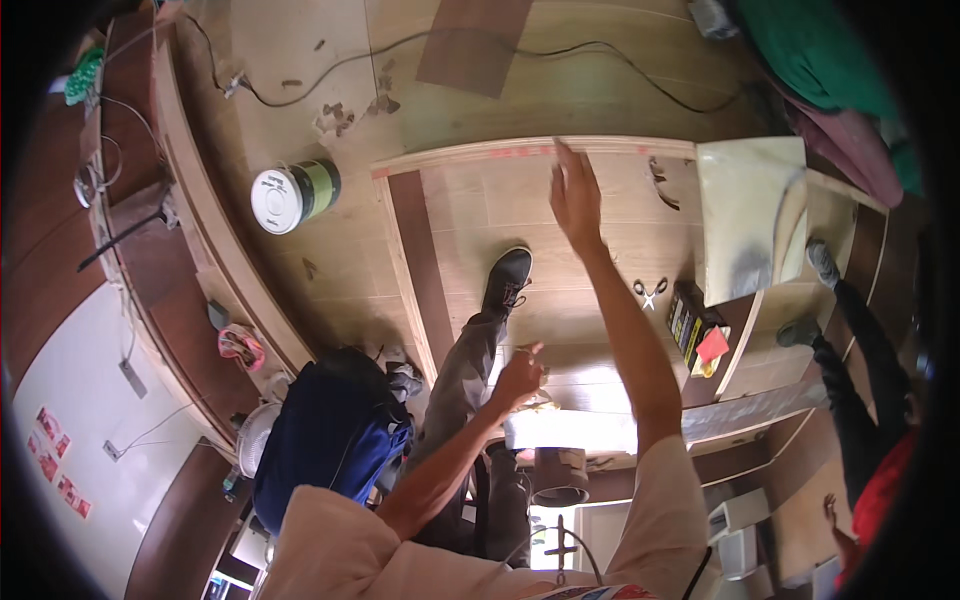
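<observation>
A large wooden frame [398,250] of light strips lies on the floor in front of me, divided by crosspieces. My right hand [577,205] stretches out to its far rail, fingers extended, with the fingertips at or just over the edge; I see nothing held in it. My left hand [518,380] is closer to my body, above the near side of the frame, with its fingers curled. Whatever may be in its grip is too small to make out. Scissors [650,292] with dark handles lie inside the frame, right of my right forearm.
A tub [278,200] with a white lid stands left of the frame. A pale sheet [750,215] covers part of its right side. A dark box [690,325] stands near the scissors. A cable [590,46] crosses the floor beyond. People are at the right; one wears red [888,490].
</observation>
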Motion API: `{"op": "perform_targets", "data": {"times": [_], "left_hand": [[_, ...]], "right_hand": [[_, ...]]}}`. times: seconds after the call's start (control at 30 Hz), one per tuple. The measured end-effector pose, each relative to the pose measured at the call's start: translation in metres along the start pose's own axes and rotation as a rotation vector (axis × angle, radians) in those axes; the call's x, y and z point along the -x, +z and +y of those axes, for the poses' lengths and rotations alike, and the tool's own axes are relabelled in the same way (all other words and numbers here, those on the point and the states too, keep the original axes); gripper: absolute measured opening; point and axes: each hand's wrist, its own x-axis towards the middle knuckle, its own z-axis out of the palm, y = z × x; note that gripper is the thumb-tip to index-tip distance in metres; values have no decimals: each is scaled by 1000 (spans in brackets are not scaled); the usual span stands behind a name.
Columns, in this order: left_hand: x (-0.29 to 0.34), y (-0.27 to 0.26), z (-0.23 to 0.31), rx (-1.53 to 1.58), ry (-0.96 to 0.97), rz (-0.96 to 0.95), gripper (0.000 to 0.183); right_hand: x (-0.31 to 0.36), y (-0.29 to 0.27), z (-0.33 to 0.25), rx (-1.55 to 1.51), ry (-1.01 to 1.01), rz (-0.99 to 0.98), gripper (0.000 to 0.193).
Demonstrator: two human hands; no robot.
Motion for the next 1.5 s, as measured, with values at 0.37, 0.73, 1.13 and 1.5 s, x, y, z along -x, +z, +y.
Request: {"op": "perform_targets", "data": {"times": [0.37, 0.73, 1.13, 1.5], "left_hand": [[-75, -55, 85, 198, -12, 108, 38], [-92, -78, 86, 286, 7, 128, 38], [-26, -146, 72, 283, -129, 297, 29], [183, -310, 331, -1076, 930, 376, 70]], "right_hand": [[-187, 261, 127, -192, 1007, -94, 62], [-198, 277, 101, -857, 999, -204, 29], [-143, 36, -220, -1499, 995, -186, 17], [104, -195, -355, -1227, 570, -236, 25]]}}
